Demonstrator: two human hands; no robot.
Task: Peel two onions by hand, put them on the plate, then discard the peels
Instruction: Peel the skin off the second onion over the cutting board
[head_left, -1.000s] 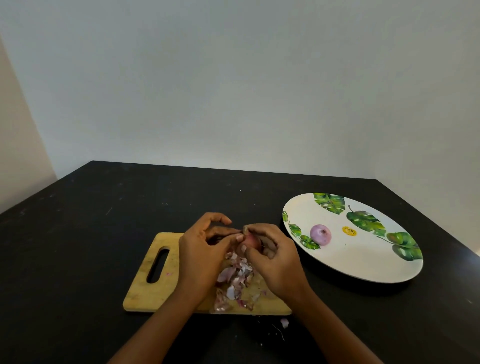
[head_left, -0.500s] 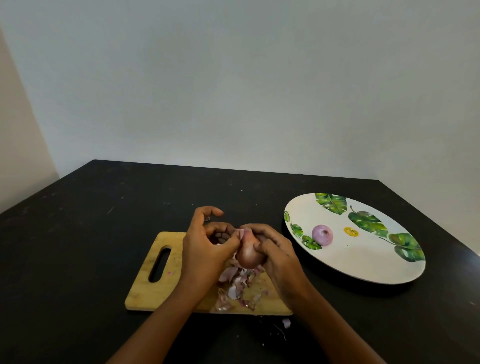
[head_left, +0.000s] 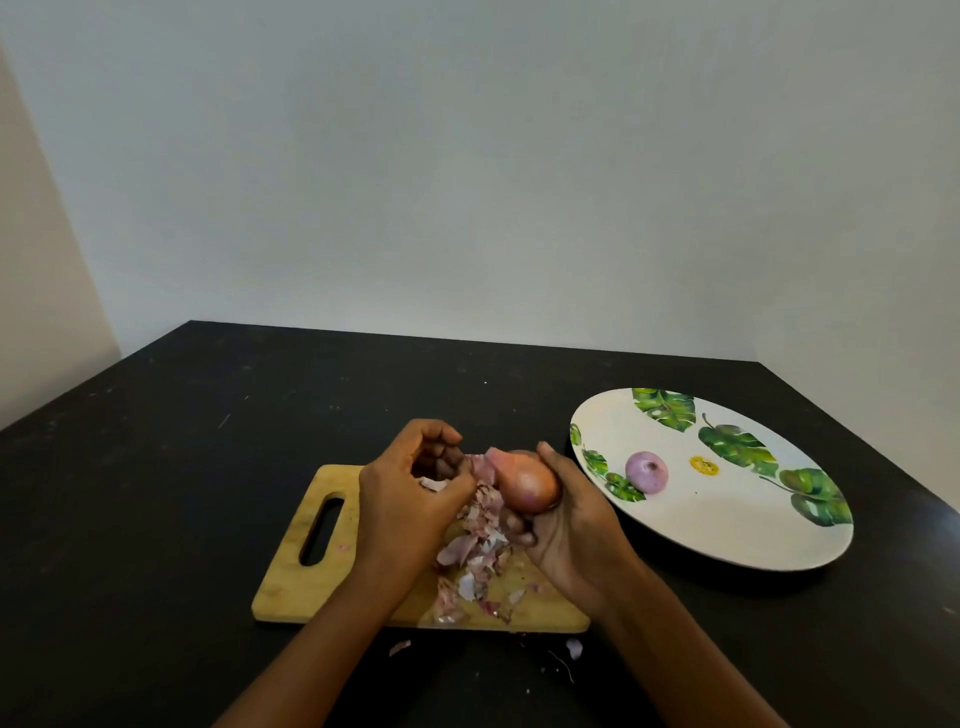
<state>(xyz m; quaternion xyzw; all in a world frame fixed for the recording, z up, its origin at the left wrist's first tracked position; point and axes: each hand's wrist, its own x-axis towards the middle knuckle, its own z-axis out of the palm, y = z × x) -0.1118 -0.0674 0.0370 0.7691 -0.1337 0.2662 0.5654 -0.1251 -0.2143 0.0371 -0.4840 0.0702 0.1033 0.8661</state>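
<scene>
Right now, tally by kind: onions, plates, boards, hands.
Onions: 2, peeled onion on the plate, held onion in the right hand
Plates: 1
Cutting board: 1
Hands: 2, left hand pinching peel
Total: 6

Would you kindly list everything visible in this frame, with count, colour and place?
table: one, black, under everything.
walls: two, pale, behind and left.
board: one, wooden, mid-table.
peels: pile, pink-white, on the board.
stray peels: two, pale, on the table before the board.
plate: one, white with green leaves, right of the board.
peeled onion: one, purple, on the plate.
held onion: one, reddish-brown, above the board.
left hand: one, pinches a peel scrap.
right hand: one, grips the held onion.
</scene>
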